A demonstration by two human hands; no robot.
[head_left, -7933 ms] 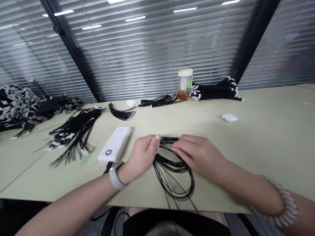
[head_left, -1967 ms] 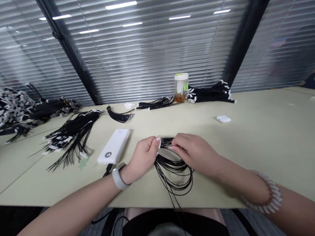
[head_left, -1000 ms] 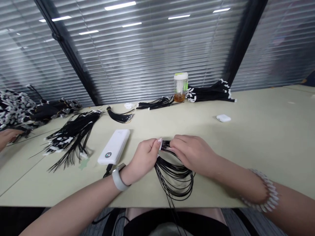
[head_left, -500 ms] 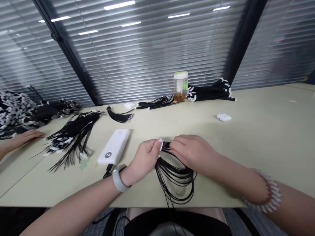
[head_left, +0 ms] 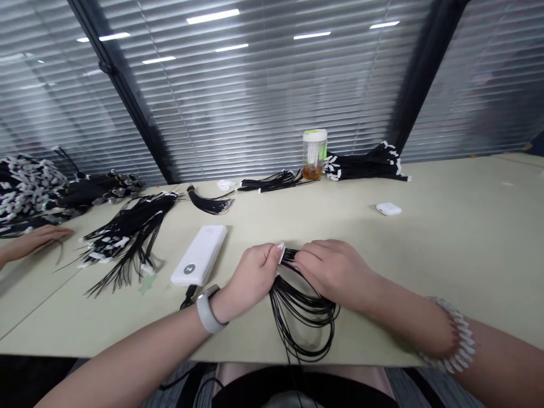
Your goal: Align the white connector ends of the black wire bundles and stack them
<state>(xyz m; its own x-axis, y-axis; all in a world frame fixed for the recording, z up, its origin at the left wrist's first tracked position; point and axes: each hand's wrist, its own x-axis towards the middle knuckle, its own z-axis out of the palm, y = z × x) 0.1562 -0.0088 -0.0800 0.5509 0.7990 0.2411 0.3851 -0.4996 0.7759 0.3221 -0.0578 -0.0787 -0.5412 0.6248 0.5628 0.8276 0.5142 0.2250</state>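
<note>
Near the front edge of a pale tabletop (head_left: 446,243), the left hand (head_left: 255,275) is pinching the white end of a looped black wire bundle (head_left: 292,292), while the right hand (head_left: 340,271) is gripping its strands just toward three o'clock. From that bundle, a lidded jar (head_left: 314,153) is standing at twelve — slatted blinds (head_left: 272,96) are hanging behind it — and a white power bank (head_left: 200,252) is lying at ten. Toward nine, another person's hand (head_left: 42,237) is lying beside heaped dark wires (head_left: 29,184).

Pale table (head_left: 459,243) — wht power bank (head_left: 200,253) L of ctr, blk wire bundles (head_left: 132,222) at L & along back, lidded jar (head_left: 315,150) — sm. wht case (head_left: 388,209) R.
</note>
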